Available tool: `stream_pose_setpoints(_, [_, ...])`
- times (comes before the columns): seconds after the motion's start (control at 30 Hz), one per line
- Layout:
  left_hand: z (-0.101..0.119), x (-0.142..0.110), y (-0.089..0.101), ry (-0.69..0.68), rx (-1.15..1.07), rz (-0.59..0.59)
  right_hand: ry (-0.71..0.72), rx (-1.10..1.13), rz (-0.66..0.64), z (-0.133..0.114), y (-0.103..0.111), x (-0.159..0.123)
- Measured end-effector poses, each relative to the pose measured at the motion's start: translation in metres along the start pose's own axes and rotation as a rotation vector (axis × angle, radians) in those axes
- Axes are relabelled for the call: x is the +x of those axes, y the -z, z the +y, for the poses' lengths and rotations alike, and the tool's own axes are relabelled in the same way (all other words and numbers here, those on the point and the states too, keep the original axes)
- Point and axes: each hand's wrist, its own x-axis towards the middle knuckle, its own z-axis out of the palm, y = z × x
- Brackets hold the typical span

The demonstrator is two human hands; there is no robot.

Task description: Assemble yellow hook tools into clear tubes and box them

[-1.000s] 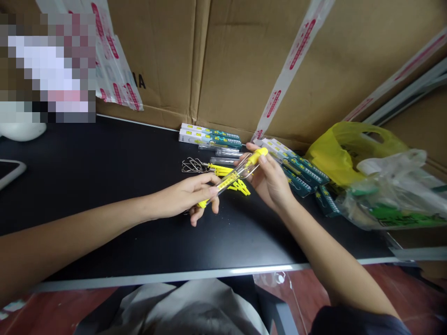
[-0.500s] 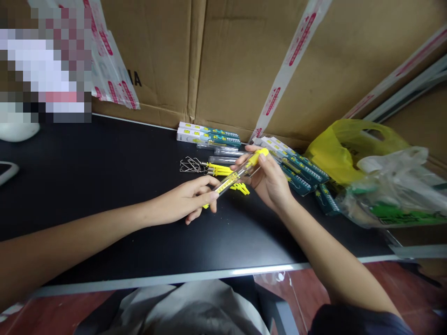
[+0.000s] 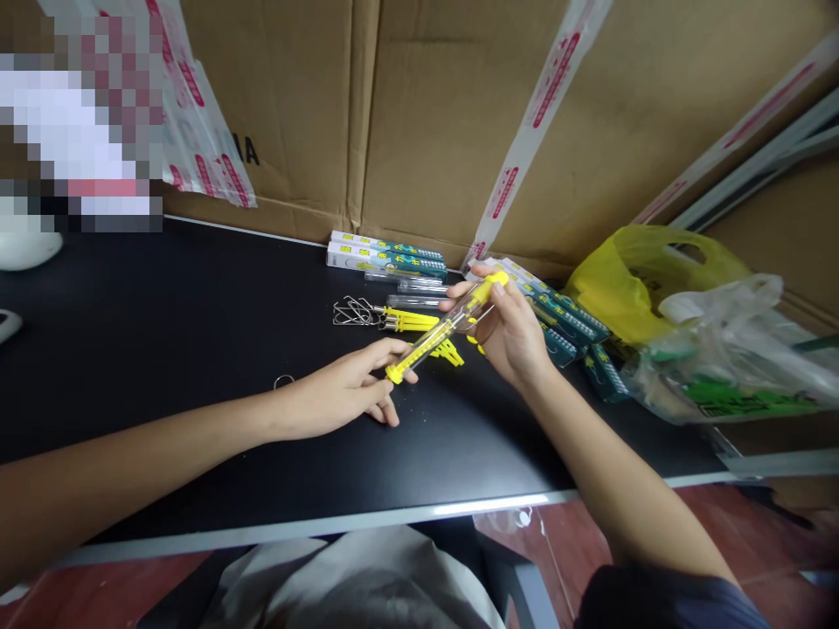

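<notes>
A clear tubular spring scale (image 3: 429, 338) with a yellow inner scale and yellow ends slants between my hands above the black table. My right hand (image 3: 515, 336) closes on its upper yellow end, thumb on top. A thin metal piece also shows by these fingers; how it is held is hidden. At the lower yellow cap, my left hand (image 3: 350, 384) pinches the scale between thumb and fingers. Behind it lie yellow scale inserts with metal hooks (image 3: 354, 311), several clear tubes (image 3: 423, 286) and small yellow parts (image 3: 452, 353), partly covered by the scale and my right hand.
White-and-teal boxes (image 3: 386, 258) lie at the back, with more boxes (image 3: 564, 314) right of my hand. A yellow plastic bag (image 3: 629, 288) and a clear bag (image 3: 753, 349) fill the right side. A metal loop (image 3: 284, 381) lies by my left wrist. Cardboard (image 3: 446, 131) stands behind.
The lower yellow cap now shows fully, as my left thumb has moved off the tube down to its end. My right hand keeps its grip on the upper end.
</notes>
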Motion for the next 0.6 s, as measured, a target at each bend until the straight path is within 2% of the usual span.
stream_pose_setpoints(0.33, [0.002,-0.001,0.000,-0.002,0.097,-0.030,0.029,0.081,0.071,-0.004,0.009,0.005])
stream_pose_setpoints(0.5, [-0.002,0.000,0.000,0.000,0.079,-0.040,0.107,0.087,0.122,-0.009,0.020,0.012])
stream_pose_setpoints(0.6, [-0.004,-0.001,-0.001,0.010,0.058,-0.050,0.106,0.099,0.114,-0.008,0.019,0.011])
